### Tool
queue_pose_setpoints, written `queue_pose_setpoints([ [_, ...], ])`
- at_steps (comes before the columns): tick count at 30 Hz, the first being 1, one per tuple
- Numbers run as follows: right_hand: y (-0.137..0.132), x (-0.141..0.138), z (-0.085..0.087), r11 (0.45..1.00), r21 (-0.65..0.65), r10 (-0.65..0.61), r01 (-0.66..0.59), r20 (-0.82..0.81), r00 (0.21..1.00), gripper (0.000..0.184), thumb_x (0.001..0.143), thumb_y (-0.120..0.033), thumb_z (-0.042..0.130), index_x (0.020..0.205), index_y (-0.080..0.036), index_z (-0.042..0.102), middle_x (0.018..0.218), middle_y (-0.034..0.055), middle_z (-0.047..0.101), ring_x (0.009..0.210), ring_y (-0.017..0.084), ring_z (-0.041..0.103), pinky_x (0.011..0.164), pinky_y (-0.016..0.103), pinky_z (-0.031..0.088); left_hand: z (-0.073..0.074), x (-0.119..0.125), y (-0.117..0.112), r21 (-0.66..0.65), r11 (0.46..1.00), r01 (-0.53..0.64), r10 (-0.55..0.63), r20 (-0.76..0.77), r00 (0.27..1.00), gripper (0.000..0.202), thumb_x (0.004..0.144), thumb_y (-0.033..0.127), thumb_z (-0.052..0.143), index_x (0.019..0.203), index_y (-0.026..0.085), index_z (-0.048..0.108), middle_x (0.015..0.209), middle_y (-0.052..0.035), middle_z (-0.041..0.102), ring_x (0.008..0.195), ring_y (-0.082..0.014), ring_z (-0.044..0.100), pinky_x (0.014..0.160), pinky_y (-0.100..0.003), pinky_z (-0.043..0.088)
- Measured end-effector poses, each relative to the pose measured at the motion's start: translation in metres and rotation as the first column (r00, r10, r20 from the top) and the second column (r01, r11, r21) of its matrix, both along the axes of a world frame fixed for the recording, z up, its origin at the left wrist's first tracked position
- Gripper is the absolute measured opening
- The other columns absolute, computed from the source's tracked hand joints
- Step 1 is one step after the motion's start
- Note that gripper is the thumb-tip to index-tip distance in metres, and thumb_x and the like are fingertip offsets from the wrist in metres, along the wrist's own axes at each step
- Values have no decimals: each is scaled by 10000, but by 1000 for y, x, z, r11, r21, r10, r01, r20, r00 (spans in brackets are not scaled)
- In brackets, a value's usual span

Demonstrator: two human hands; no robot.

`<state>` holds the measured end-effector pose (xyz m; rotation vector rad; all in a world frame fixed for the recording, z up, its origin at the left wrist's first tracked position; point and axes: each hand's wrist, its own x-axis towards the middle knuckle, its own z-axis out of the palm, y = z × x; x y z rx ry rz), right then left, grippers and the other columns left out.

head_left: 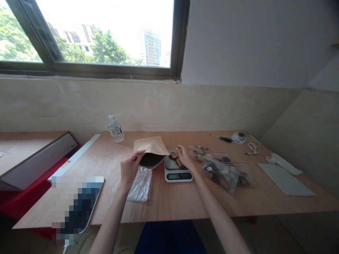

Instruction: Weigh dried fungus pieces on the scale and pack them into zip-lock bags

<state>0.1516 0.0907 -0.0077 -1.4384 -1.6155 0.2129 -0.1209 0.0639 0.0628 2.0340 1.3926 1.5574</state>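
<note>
My left hand grips the near edge of a brown kraft paper bag, thumb on top. The bag is tilted with its dark mouth facing me and its right corner over a white kitchen scale. Brown, curled dried slices lie on the scale's plate. My right hand is just above and beside these slices, its fingers slightly bent and apart; whether they touch a slice I cannot tell. Clear zip bags with red seals lie below the paper bag.
Right of the scale lie zip bags of dark dried pieces. Farther right are a screwdriver, a dome camera, a cable and a white sheet. A water bottle stands at the back left; a pixelated device lies front left.
</note>
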Motion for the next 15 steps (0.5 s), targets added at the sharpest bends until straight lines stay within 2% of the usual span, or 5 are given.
queue_pose_setpoints([
  [3, -3, -3, 7, 999, 0, 50, -50, 33, 998, 325, 938, -333, 351, 1074, -148, 582, 1076, 115, 612, 1046, 193, 545, 936, 355, 409, -1, 0, 1, -4, 1000, 1, -1, 5, 1000, 215, 794, 394, 581, 904, 263, 712, 857, 14, 726, 720, -137, 657, 680, -228, 519],
  [7, -21, -9, 13, 994, -16, 113, -112, 150, 982, 337, 943, -296, 351, 915, -166, 660, 1012, 101, 616, 1002, 191, 551, 918, 357, 411, -3, 0, 1, -12, 1000, 6, -5, 14, 1000, 209, 793, 390, 582, 899, 267, 713, 878, 16, 726, 739, -140, 663, 680, -232, 520],
  [15, -47, -17, 24, 986, -35, 164, -161, 179, 970, 325, 943, -229, 347, 922, -177, 667, 972, 88, 661, 967, 183, 567, 889, 359, 420, -3, 1, 0, -19, 1000, 17, -17, 26, 1000, 213, 796, 394, 581, 905, 265, 710, 877, 14, 724, 751, -140, 661, 682, -227, 513],
])
